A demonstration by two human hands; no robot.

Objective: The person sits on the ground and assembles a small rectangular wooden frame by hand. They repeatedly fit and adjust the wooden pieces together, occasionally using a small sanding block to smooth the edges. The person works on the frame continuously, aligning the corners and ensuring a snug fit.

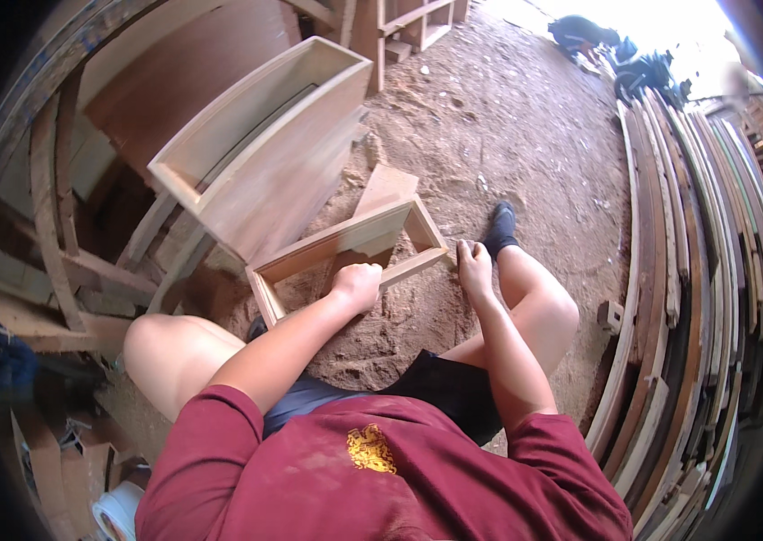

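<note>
A rectangular open wooden frame [414, 264] of pale wood sits tilted between my legs, above the dusty ground. My left hand [359, 286] is closed round its near rail, toward the middle. Just beyond the frame's right corner is my right hand [474, 266], its fingers pinched together. Whatever is in that pinch, if anything, is too small to make out. A flat wooden board [388, 186] shows behind the frame's far rail. Directly behind the frame's left end stands a larger open-topped wooden box [278, 155].
Long planks [656, 298] lie stacked along the right, with a small wood block [610, 316] beside them. Wooden framing [46, 180] and a brown panel [183, 77] stand at the left. Dark bundled items [643, 77] lie at the far right. Sawdust covers the ground [489, 117].
</note>
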